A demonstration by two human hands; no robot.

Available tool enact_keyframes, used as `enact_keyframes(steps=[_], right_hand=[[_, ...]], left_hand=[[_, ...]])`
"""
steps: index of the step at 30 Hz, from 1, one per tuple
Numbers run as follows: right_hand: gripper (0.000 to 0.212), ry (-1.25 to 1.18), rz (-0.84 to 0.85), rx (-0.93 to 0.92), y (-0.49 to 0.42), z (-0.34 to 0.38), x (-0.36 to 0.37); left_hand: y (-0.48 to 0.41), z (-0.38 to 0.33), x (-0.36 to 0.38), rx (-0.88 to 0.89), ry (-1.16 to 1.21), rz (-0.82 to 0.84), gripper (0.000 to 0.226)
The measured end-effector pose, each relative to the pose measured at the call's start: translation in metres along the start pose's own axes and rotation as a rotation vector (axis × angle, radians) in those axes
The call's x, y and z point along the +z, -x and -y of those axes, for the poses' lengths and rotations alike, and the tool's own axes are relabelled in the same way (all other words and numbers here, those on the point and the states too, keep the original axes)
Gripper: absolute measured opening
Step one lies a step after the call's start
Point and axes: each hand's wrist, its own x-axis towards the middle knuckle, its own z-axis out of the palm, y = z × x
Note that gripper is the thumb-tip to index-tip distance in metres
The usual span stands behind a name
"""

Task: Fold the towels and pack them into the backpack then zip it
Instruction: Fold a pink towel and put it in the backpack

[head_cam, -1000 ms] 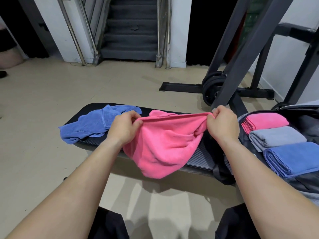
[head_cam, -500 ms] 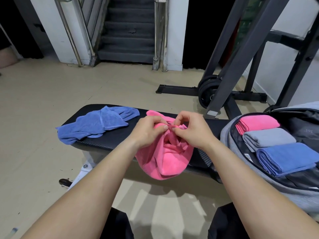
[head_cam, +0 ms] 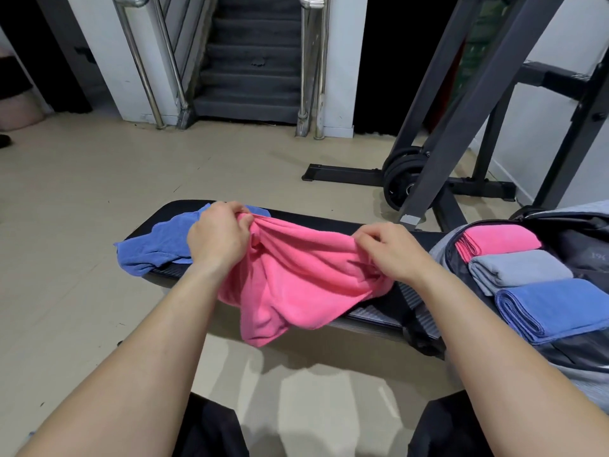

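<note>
Crowded counter, wide open floor
Crumpled blue towel hogs the left end, open backpack with 3 folded towels fills the right, pink towel drapes the middle; rack uprights behind the right end.

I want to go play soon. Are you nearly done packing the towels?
Over halfway. Done: a folded pink towel, a grey towel and a folded blue towel lie in the open backpack. In hand: left hand and right hand grip the loose pink towel, not yet folded. Left: fold it, fold the crumpled blue towel on the bench, pack both, zip.
</note>
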Motion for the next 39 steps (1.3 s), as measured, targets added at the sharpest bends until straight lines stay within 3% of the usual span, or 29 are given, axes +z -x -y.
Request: enact_keyframes(steps=[3, 8, 13, 15, 18, 21, 23, 25, 30, 33, 35, 37, 39], right_hand=[[0.027, 0.004, -0.002, 0.04, 0.003, -0.006, -0.005], [0.028, 0.01, -0.057, 0.025, 0.001, 0.0, 0.001], [0.019, -0.032, -0.143, 0.026, -0.003, 0.013, 0.014], [0.012, -0.047, -0.151, 0.03, -0.004, 0.015, 0.017], [0.019, 0.036, -0.148, 0.021, -0.004, 0.014, 0.016], [0.026, 0.165, -0.091, 0.012, -0.005, 0.005, 0.008], [0.026, 0.074, -0.028, 0.003, -0.005, -0.003, 0.002], [0.022, -0.082, 0.006, -0.012, -0.003, -0.008, -0.001], [0.014, -0.125, -0.039, -0.051, -0.003, 0.0, 0.011], [0.023, -0.066, -0.194, 0.018, -0.005, 0.003, 0.016], [0.02, -0.168, -0.246, 0.081, -0.006, 0.003, 0.014], [0.022, -0.364, -0.165, 0.135, -0.004, 0.002, 0.014], [0.021, -0.339, -0.089, 0.103, -0.003, 0.001, 0.015]], left_hand=[[-0.001, 0.001, 0.0, 0.001, 0.099, 0.054, 0.017], [0.018, -0.029, 0.012, 0.214, 0.306, 0.336, 0.011], [0.036, -0.054, 0.027, 0.291, 0.446, 0.584, 0.037], [0.04, -0.06, 0.03, 0.305, 0.47, 0.654, 0.034], [0.04, -0.064, 0.032, 0.309, 0.432, 0.547, 0.009], [0.032, -0.057, 0.031, 0.292, 0.342, 0.387, 0.011], [0.024, -0.046, 0.028, 0.263, 0.317, 0.343, 0.012], [0.018, -0.038, 0.025, 0.254, 0.335, 0.356, 0.013], [0.023, -0.042, 0.026, 0.357, 0.32, 0.435, 0.013], [0.025, -0.045, 0.028, 0.394, 0.309, 0.419, 0.013], [0.026, -0.046, 0.027, 0.405, 0.276, 0.404, 0.016], [0.028, -0.048, 0.025, 0.435, 0.243, 0.393, 0.016], [0.031, -0.05, 0.026, 0.462, 0.209, 0.387, 0.016]])
